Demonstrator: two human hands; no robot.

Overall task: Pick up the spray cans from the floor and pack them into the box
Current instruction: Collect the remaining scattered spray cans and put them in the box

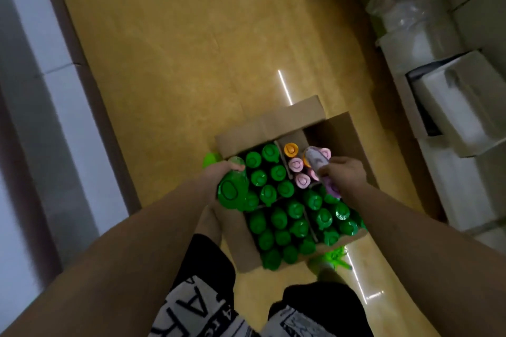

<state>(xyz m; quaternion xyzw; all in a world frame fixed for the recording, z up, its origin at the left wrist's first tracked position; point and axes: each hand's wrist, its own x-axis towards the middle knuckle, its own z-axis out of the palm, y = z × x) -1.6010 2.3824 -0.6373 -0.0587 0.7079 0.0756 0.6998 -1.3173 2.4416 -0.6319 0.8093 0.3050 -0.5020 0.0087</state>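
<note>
1. Packing in progress: the person's left hand (221,172) grips a green-capped spray can (232,193), fingers curled round its body, cap end toward the camera, can tilted over the near-left edge of the open brown cardboard box (290,120) on the floor.
2. Right hand (343,175) is wrapped round a pale lilac spray can with a purple cap (319,165), held slanted, base end pointing away from the palm, cap end tucked under the heel of the hand.
3. Just beyond the right grip, in the far-right compartment: a few pink-capped cans (296,164) and one orange-capped can (290,149) standing upright; bare cardboard shows past them, so that cell likely has room. My guess is the lilac can is tilted to swing it base-first into that gap.
4. Between the two grips and below them, rows of upright green-capped cans (279,217) fill the other compartments, split by cardboard dividers; caps sit touching or nearly so.
5. Left can hangs just beside the packed green rows; probably headed for a remaining slot there, but I cannot tell which slot is free.
6. Far of the left grip, a green object (210,159) lies on the yellow-tan floor (191,49) outside the box; too blurred to name.
7. Task looks mostly done, box close to full.
8. Risk: dropping a tilted can onto neighbouring caps could jam it.
</note>
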